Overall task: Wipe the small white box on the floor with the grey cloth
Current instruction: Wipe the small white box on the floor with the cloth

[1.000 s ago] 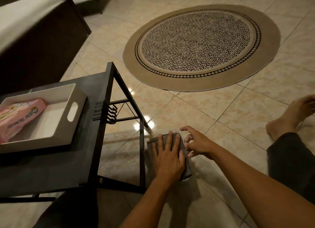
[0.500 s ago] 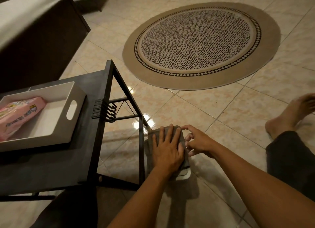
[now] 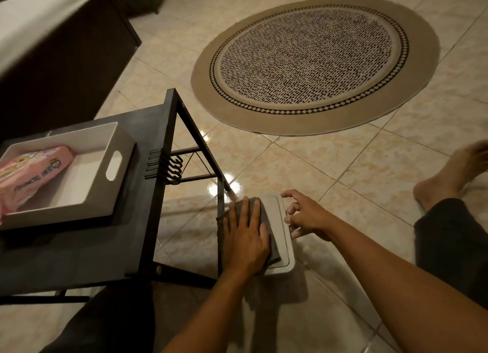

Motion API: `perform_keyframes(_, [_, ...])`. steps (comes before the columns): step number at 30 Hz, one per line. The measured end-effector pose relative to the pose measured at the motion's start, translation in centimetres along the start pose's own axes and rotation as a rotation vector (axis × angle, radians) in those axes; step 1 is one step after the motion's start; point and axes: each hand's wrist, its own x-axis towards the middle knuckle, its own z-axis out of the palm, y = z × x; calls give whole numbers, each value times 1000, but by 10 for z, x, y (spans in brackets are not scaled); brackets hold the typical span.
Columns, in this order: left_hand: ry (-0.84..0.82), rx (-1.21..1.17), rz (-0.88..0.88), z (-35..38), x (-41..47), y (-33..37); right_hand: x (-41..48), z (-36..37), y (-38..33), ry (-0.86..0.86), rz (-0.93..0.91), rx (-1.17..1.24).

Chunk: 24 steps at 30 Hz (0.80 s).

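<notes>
The small white box (image 3: 280,220) sits on the tiled floor beside the leg of a black side table. A grey cloth (image 3: 265,215) lies over the left part of its top. My left hand (image 3: 245,239) presses flat on the cloth, fingers spread and pointing away from me. My right hand (image 3: 303,215) rests against the box's right edge, with its fingers curled onto the rim. The right strip of the lid and the near right corner show uncovered.
A black side table (image 3: 148,194) stands just left of the box and carries a white tray (image 3: 105,152) holding a pink packet (image 3: 31,173). A round patterned rug (image 3: 314,64) lies further out. My bare foot (image 3: 449,175) and dark-trousered leg lie at the right. A dark sofa (image 3: 52,57) fills the upper left.
My left hand has slid the cloth leftward across the lid, and more of the white top shows on the right. My right hand stays at the box's right edge.
</notes>
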Motion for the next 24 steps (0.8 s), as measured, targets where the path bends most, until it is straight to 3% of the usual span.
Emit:
perform_keyframes(9, [-58,38,75,4,-53,25,-2,1,-1,-12,19,28])
perform_keyframes(24, [-66,56,116,2,11,42,-5,-2,-4,-46,34,22])
